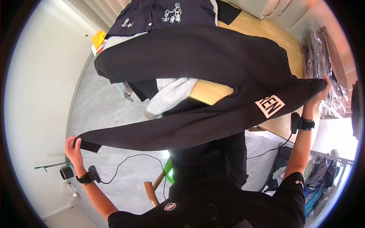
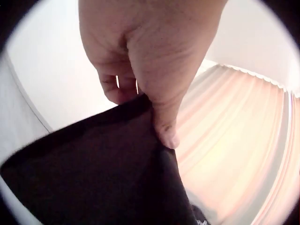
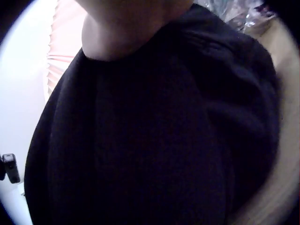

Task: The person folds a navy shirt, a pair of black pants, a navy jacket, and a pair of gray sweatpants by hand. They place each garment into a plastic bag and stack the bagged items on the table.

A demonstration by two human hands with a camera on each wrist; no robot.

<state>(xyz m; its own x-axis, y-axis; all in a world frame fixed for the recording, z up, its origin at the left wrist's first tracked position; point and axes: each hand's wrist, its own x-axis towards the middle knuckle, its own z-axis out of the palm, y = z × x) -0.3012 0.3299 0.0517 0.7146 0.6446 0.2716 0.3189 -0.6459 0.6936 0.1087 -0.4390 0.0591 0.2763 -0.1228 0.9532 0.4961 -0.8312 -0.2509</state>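
A black sweatshirt (image 1: 182, 57) with white block lettering spreads across the head view, one long sleeve (image 1: 152, 131) stretched toward me. At the left, my left hand (image 1: 74, 150) pinches the end of that sleeve between thumb and fingers. The left wrist view shows the thumb on the near side of the black cloth (image 2: 98, 168), with other fingers behind its edge. Far to the right, my right hand (image 1: 323, 91) grips the opposite end of the cloth. Dark fabric (image 3: 150, 140) fills most of the right wrist view and hides those fingertips.
A wooden table (image 1: 254, 28) lies beneath, bearing a navy garment (image 1: 159, 15) with white drawings and a grey one (image 1: 171, 97). Plastic-wrapped packages (image 1: 321, 57) stand at the right. A wooden chair part (image 1: 151, 193) is below. Cables run from both wrist cameras.
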